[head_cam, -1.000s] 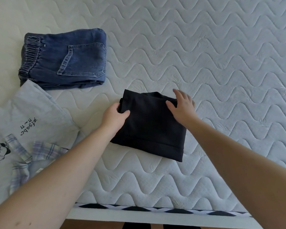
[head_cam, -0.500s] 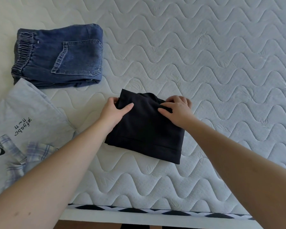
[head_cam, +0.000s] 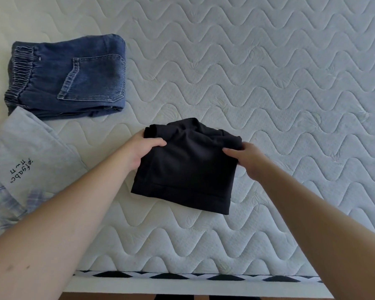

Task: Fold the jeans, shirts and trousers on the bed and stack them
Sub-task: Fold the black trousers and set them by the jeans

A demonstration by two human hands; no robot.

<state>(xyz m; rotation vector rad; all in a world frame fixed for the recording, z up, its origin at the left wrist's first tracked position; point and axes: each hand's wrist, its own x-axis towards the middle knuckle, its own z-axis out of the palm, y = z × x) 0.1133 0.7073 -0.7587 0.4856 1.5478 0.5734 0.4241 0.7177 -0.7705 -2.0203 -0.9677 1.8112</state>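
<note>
Folded black trousers (head_cam: pixel 186 169) lie in the middle of the white quilted mattress (head_cam: pixel 268 83). My left hand (head_cam: pixel 142 149) grips their far left corner, thumb on top. My right hand (head_cam: pixel 246 160) pinches the far right corner. The far edge of the black bundle is lifted and bunched between the two hands. Folded blue jeans (head_cam: pixel 74 76) with a back pocket showing lie at the far left. A light grey shirt (head_cam: pixel 28 152) with black lettering lies flat at the left edge, partly under my left forearm.
A checked fabric piece (head_cam: pixel 0 198) sits on the grey shirt near the left border. The mattress's near edge has a black-and-white diamond trim (head_cam: pixel 182 276). Bare mattress stretches to the right and far side.
Both hands went from pressing flat on the black trousers to gripping their far corners, and the far edge has risen and bunched up.
</note>
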